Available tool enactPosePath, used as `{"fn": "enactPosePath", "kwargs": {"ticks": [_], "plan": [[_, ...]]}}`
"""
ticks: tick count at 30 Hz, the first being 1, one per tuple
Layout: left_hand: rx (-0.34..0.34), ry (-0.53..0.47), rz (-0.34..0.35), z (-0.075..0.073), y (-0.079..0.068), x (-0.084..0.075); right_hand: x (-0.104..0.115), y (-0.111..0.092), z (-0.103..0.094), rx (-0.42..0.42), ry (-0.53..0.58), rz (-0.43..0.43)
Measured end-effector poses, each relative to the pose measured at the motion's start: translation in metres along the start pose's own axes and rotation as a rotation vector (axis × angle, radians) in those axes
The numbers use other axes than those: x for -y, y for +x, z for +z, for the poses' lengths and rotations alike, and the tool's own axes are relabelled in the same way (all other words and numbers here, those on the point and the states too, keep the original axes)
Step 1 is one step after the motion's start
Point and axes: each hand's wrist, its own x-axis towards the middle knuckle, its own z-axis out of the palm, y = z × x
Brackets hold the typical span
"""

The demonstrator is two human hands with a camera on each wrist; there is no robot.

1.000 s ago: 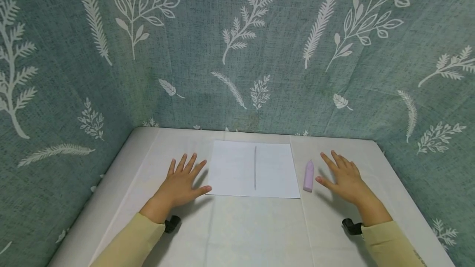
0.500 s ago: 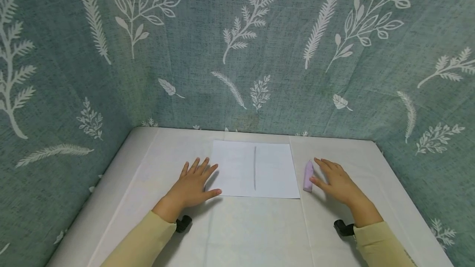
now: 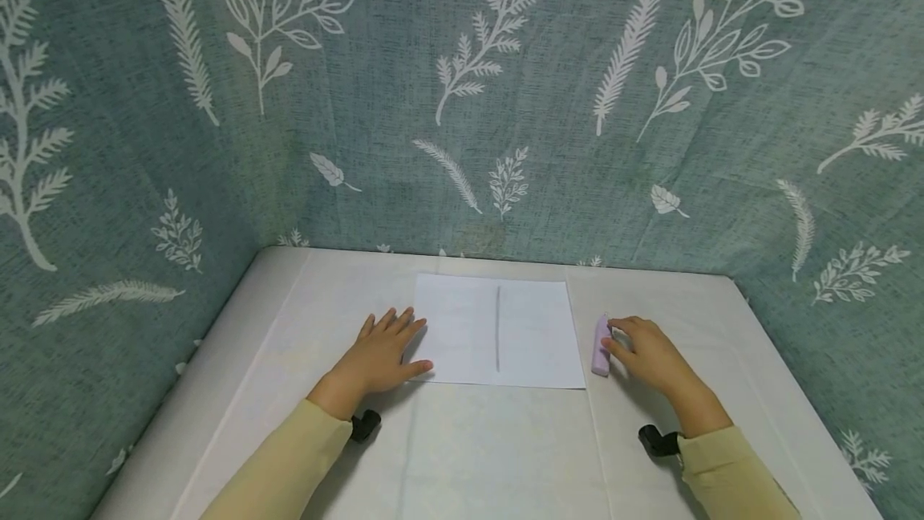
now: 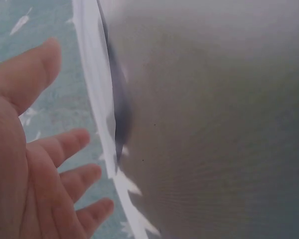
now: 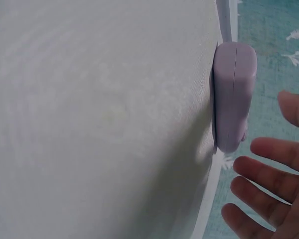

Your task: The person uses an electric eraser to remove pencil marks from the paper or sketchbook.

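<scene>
A lavender plastic case-like tool (image 3: 601, 346) lies on the table to the right of the paper. It tapers at the far end, and the right wrist view shows a seam along its rounded body (image 5: 234, 94). My right hand (image 3: 650, 355) is right beside it, thumb and index finger at its right edge. In the right wrist view the fingers (image 5: 269, 179) are loosely bent, with nothing between them. A white sheet of paper (image 3: 534, 335) with a dark vertical line lies flat mid-table. My left hand (image 3: 375, 355) is spread at its left edge, fingertips and thumb overlapping it.
A white cloth covers the table (image 3: 498, 456). Teal fabric (image 3: 375, 103) with white leaf prints rises behind and at both sides. Each wrist carries a small black camera, such as the left one (image 3: 366, 426).
My right hand has moved left to the lavender tool, its thumb and index finger drawing nearer each other. My left hand has moved right onto the paper's left edge.
</scene>
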Motion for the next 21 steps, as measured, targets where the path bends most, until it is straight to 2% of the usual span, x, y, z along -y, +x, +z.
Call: {"fn": "enactPosePath", "kwargs": {"ticks": [5, 14, 21], "plan": [[0.009, -0.002, -0.010, 0.000, 0.005, 0.002, 0.001, 0.004, 0.000, 0.012, -0.006, 0.026], [0.025, -0.008, -0.030, 0.004, 0.013, 0.009, 0.004, 0.011, -0.001, 0.035, 0.047, 0.040], [0.049, -0.025, -0.040, 0.000, 0.016, 0.007, 0.010, 0.015, -0.002, 0.075, 0.047, 0.069]]}}
